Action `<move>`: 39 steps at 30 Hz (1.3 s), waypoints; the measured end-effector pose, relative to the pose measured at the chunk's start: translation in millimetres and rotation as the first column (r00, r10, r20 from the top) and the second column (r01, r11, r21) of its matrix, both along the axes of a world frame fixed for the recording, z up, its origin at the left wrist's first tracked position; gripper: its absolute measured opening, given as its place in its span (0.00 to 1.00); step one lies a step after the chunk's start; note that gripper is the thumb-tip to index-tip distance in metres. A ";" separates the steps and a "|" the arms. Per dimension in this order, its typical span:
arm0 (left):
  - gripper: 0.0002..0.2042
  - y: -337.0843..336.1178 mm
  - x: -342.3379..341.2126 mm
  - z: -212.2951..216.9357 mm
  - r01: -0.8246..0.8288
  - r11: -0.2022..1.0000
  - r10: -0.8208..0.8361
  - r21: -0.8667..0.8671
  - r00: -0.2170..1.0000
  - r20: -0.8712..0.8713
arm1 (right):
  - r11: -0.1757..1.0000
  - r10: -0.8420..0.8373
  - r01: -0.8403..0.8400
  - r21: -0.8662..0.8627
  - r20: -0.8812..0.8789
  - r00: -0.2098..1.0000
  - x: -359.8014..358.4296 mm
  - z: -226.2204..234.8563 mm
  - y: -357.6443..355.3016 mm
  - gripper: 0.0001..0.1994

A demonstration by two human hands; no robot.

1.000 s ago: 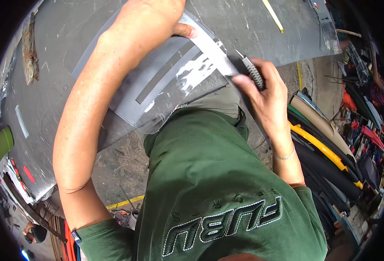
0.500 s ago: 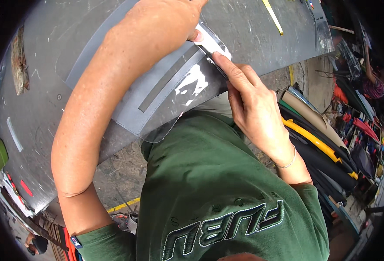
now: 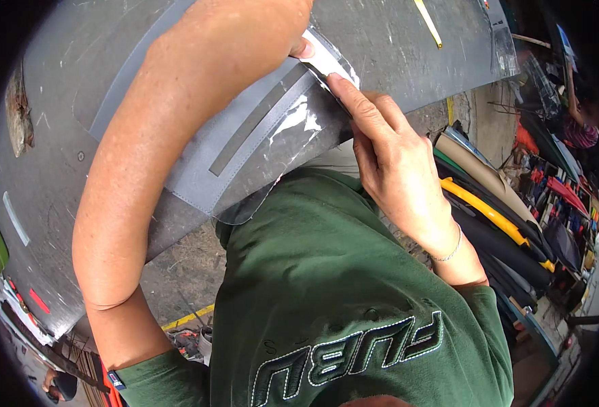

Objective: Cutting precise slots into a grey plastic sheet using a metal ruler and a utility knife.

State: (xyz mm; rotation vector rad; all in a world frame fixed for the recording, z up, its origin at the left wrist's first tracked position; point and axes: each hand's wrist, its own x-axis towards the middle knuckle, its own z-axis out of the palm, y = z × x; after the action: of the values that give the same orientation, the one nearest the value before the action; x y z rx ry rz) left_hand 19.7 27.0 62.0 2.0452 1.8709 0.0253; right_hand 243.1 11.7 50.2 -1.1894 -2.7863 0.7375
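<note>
Head view: grey panel (image 3: 245, 136) lies across the dark hood (image 3: 394, 41) in front of me, long axis running lower-left to upper-right. Clear film (image 3: 293, 129) covers its near corner, white strip (image 3: 323, 57) at the top end.

My left hand (image 3: 265, 27) is at the strip's upper-left, thumb (image 3: 304, 49) pressed on its edge; fingers out of frame, so I can't tell how closed they are.

My right hand (image 3: 398, 163) comes in from lower-right, nearer the film edge. Index finger (image 3: 354, 102) is extended, tip on the strip just below the left thumb; other fingers curled loosely. I can't tell whether it holds anything.

Rolls (image 3: 496, 210) are stacked off to my right, well apart.
</note>
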 end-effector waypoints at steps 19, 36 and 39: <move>0.28 3.9 6.9 6.2 -0.005 1.000 0.004 -0.007 0.997 -0.076 | 0.996 0.085 -0.073 -0.061 0.237 0.968 -11.6 26.4 12.1 0.41; 0.26 -4.2 -5.0 -15.1 0.052 0.994 -0.051 0.095 0.999 -0.016 | 0.994 0.044 -0.029 -0.107 0.147 0.988 -7.1 26.1 11.4 0.37; 0.26 -5.5 -12.6 -30.8 0.044 0.962 -0.097 0.268 0.977 0.190 | 0.995 0.048 -0.034 -0.094 0.144 0.988 -6.5 24.6 10.3 0.37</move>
State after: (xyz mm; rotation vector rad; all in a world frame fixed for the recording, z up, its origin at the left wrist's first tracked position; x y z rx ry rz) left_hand 7.1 21.5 31.1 2.1858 1.7442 0.4692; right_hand 236.6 21.9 74.8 -1.2531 -2.9328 0.8216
